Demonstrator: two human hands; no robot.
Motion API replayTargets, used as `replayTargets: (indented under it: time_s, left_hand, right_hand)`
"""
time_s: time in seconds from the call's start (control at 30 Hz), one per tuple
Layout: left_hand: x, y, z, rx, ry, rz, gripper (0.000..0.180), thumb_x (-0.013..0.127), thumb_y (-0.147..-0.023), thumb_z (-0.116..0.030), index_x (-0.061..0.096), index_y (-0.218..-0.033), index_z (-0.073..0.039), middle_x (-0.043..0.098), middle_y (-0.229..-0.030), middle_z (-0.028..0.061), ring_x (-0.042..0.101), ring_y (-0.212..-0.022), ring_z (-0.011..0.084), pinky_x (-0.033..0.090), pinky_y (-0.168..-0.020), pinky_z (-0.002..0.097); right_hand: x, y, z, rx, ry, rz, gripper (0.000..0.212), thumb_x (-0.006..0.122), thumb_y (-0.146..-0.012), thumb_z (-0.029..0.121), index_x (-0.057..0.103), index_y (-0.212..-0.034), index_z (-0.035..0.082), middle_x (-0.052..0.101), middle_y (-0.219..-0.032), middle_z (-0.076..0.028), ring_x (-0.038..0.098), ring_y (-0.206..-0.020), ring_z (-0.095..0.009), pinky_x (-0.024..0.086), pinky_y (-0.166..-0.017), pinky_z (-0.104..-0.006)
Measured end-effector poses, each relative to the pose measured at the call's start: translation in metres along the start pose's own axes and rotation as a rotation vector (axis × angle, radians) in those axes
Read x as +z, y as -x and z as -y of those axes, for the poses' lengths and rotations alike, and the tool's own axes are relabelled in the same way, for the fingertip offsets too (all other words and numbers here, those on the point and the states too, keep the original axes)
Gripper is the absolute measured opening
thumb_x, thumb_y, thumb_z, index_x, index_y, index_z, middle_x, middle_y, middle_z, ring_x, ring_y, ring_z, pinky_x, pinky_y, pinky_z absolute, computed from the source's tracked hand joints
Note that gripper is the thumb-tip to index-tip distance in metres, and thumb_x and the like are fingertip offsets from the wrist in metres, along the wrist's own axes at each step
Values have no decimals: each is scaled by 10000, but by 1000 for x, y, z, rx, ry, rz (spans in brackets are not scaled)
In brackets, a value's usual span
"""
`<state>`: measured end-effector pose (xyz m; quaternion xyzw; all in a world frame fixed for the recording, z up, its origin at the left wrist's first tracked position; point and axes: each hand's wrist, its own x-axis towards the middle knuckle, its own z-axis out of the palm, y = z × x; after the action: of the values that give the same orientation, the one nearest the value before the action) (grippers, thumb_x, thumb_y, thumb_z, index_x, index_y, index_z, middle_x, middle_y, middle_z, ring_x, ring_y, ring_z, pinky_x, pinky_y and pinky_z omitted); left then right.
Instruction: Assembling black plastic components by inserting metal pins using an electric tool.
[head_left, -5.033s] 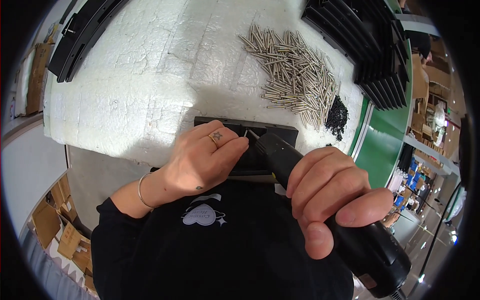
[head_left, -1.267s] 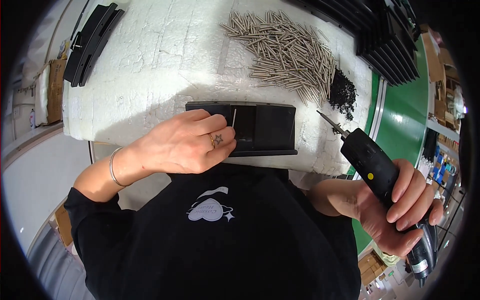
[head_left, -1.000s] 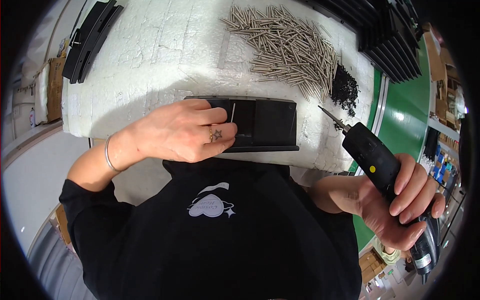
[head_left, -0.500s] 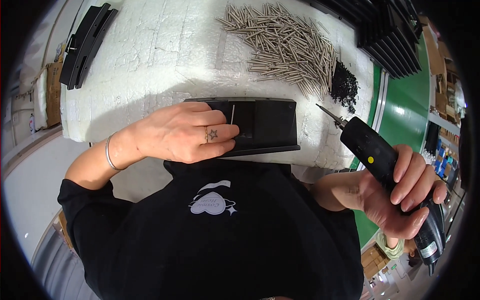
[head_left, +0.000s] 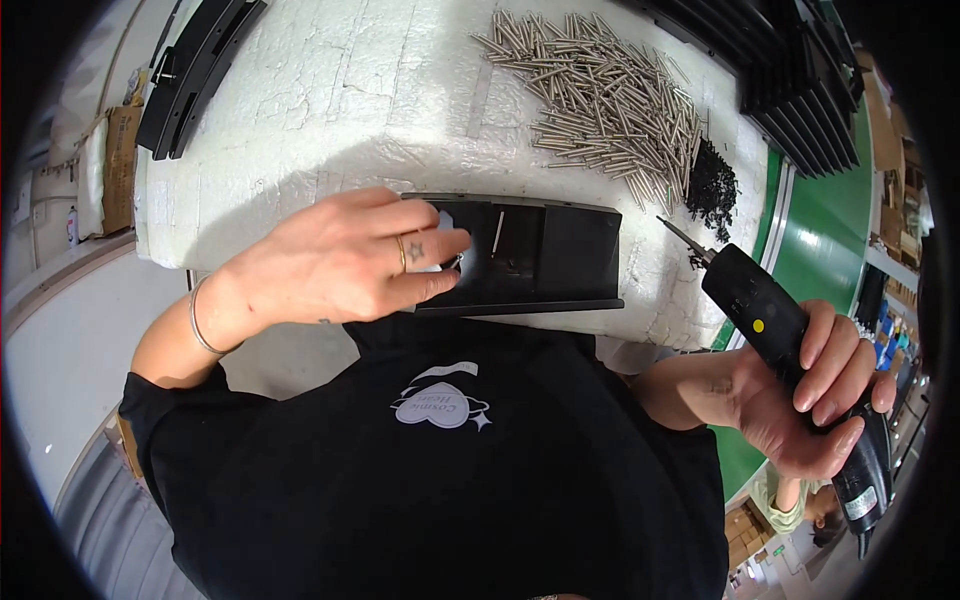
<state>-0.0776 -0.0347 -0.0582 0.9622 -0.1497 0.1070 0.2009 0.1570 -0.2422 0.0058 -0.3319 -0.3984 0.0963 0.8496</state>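
Note:
My left hand (head_left: 365, 255) is over the left part of a black rectangular panel (head_left: 580, 258) with raised edges, which lies at the near edge of the white-covered table. Its fingers are bent together near a small shiny bit; what they pinch, if anything, is hidden. A thin metal pin (head_left: 497, 234) stands out in the panel's middle recess, just right of those fingers. Off to the right, my right hand (head_left: 815, 400) is wrapped round a black electric screwdriver (head_left: 750, 295). The screwdriver's bit points up and left, apart from the panel.
A heap of metal pins (head_left: 610, 100) lies at the far right of the white table cover (head_left: 320, 110), beside a small pile of black screws (head_left: 712, 190). Black panels (head_left: 800, 110) are stacked behind them. More black parts (head_left: 195, 80) lie far left. A person's sleeve (head_left: 780, 505) shows lower right.
The whole view has shifted slightly. My left hand has moved left along the panel, leaving the pin and middle recess more exposed. The right hand keeps hold of the screwdriver.

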Motion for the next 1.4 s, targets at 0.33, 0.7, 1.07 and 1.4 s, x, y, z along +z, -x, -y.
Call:
replayTargets:
  time_s: [0.33, 0.7, 1.07, 1.4]
  left_hand:
    - [13, 18, -3, 173, -131, -73, 153, 706, -663, -62, 666, -801, -10, 632, -984, 77, 599, -810, 180, 547, -661, 258]
    - [6, 13, -19, -255, 206, -368, 160, 694, -700, 26, 667, -857, 37, 643, -896, 126, 651, -708, 220, 542, -595, 270]
    - [42, -44, -14, -334, 53, -512, 230, 709, -641, 27, 664, -865, -5, 635, -827, 70, 633, -771, 249, 518, -599, 315]
    - [48, -49, -17, -491, 159, -535, 210, 743, -614, 7, 657, -798, -46, 585, -778, 36, 591, -769, 234, 494, -588, 321]
  right_hand:
    - [3, 4, -3, -15, 1, -13, 307, 640, -780, 188, 502, -1033, 83, 463, -609, 63, 434, -485, -67, 332, -564, -243]
    - [8, 3, -9, 20, 11, 107, 329, 599, -859, 207, 462, -1131, 83, 451, -644, 51, 442, -537, -82, 347, -572, -246]
    - [31, 5, -21, 232, 67, 302, 292, 589, -831, 164, 456, -1084, 105, 457, -637, 46, 413, -501, -71, 374, -571, -247]
    - [31, 9, -36, 269, 68, 425, 315, 596, -836, 168, 413, -1088, 123, 476, -638, 38, 435, -495, -81, 399, -531, -243]
